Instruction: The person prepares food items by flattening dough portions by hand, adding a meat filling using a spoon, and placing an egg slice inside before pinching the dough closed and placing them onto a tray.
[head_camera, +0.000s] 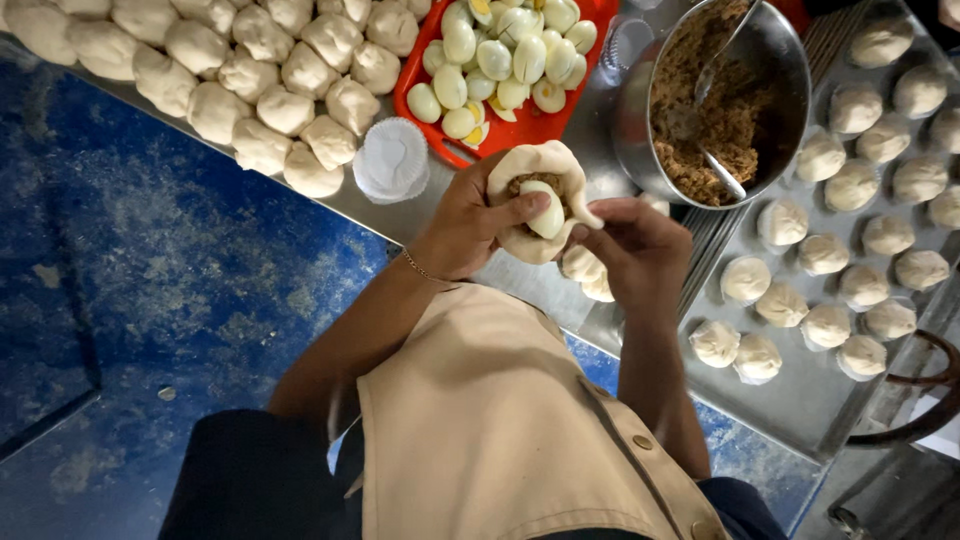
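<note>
My left hand (470, 222) cups the dough wrapper (545, 200), thumb pinning the egg piece (548, 208); right hand (640, 250) pinches its edge, probably thin. Overstretching could tear it, spilling filling.

The dough wrapper (540, 200) is a pale, soft round cupped open like a small bowl, held up in the air above the near edge of the steel table (560, 290) rather than resting on it. Its rim is uneven, thick and folded outward at the top and right side. Inside it sits a dab of brown minced filling (522, 185), and on that lies a piece of boiled egg (548, 212), white and smooth, tilted toward the right rim.
</note>
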